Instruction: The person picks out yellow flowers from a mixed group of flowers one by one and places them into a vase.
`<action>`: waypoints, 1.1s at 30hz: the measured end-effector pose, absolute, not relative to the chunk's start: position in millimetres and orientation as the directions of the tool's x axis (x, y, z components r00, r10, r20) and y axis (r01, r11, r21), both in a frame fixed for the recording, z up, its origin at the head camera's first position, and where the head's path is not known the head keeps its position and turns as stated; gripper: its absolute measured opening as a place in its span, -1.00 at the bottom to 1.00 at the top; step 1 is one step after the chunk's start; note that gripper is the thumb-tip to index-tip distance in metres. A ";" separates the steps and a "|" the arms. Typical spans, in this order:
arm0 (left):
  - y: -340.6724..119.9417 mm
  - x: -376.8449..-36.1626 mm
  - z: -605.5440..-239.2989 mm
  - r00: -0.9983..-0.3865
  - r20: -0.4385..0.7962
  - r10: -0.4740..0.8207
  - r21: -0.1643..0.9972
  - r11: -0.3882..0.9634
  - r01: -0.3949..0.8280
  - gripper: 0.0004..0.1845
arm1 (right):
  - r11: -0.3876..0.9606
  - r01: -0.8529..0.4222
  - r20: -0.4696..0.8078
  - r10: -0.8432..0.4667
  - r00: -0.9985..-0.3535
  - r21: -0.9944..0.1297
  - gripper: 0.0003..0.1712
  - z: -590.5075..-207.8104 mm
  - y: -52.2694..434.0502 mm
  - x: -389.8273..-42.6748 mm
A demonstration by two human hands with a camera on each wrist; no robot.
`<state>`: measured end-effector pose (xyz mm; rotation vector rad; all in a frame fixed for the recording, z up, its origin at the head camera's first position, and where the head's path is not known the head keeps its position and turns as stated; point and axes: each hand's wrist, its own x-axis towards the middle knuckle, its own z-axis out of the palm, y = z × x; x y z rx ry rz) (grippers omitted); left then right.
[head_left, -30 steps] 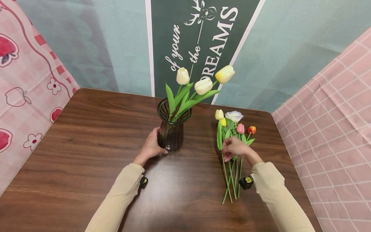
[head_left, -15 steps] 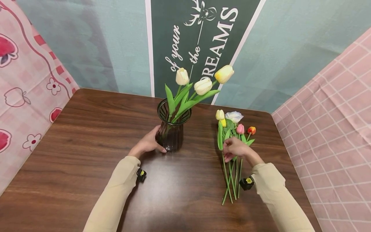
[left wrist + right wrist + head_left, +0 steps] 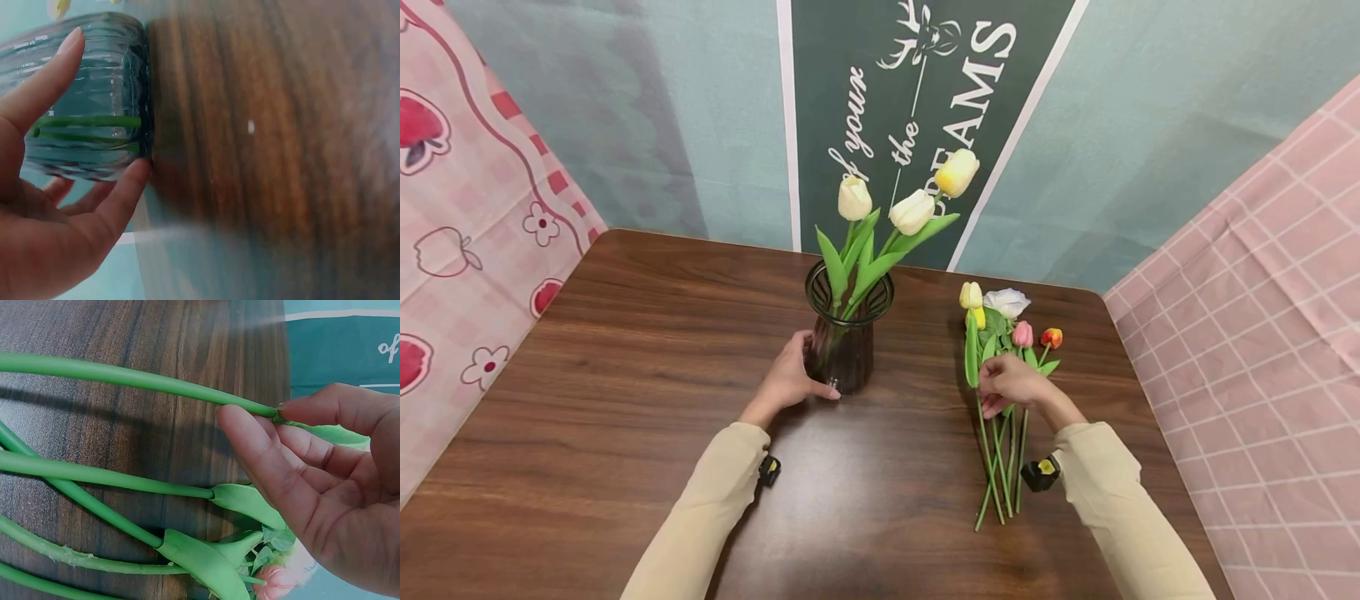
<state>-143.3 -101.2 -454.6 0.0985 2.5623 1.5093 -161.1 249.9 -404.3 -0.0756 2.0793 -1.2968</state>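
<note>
A dark ribbed glass vase (image 3: 852, 354) stands on the table with three white-and-yellow tulips (image 3: 913, 212) in it. My left hand (image 3: 786, 379) holds the vase low on its left side, thumb and fingers spread round the glass; in the left wrist view green stems (image 3: 94, 121) show through the vase wall. On the right, my right hand (image 3: 1011, 382) pinches the stem (image 3: 156, 381) of a pale yellow tulip (image 3: 971, 295), just at the base of its leaf. That stem lies apart from the other stems in the right wrist view.
Beside and under the right hand lie several more flowers: a pink tulip (image 3: 1022, 334), an orange-red tulip (image 3: 1051, 337) and a whitish bloom (image 3: 1007, 302), their stems crossing. The brown wooden table (image 3: 625, 375) meets cloth-covered walls at the back and sides.
The tulips in the vase have swung to the left, the vase turning or tilting slightly with my left hand. My right hand has barely moved.
</note>
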 end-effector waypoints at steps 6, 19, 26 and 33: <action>-100.2 -140.5 -453.5 -0.985 -0.098 0.144 0.874 0.486 -0.016 0.07 | 0.448 0.258 -0.468 -0.460 -0.754 -0.856 -0.98 -405.5 254.5 -160.3; -117.5 -154.8 -454.9 -0.924 -0.164 0.346 0.960 0.271 -0.069 0.12 | 0.520 0.283 -0.515 -0.381 -0.768 -0.806 -0.96 -403.9 251.8 -160.5; -118.3 -156.2 -455.9 -0.917 -0.164 0.364 0.968 0.236 -0.080 0.06 | 0.511 0.281 -0.512 -0.397 -0.762 -0.813 -0.95 -403.4 251.7 -160.5; -118.0 -156.0 -457.7 -0.929 -0.177 0.324 0.953 0.293 -0.079 0.07 | 0.520 0.283 -0.521 -0.395 -0.757 -0.806 -0.95 -402.2 251.0 -160.8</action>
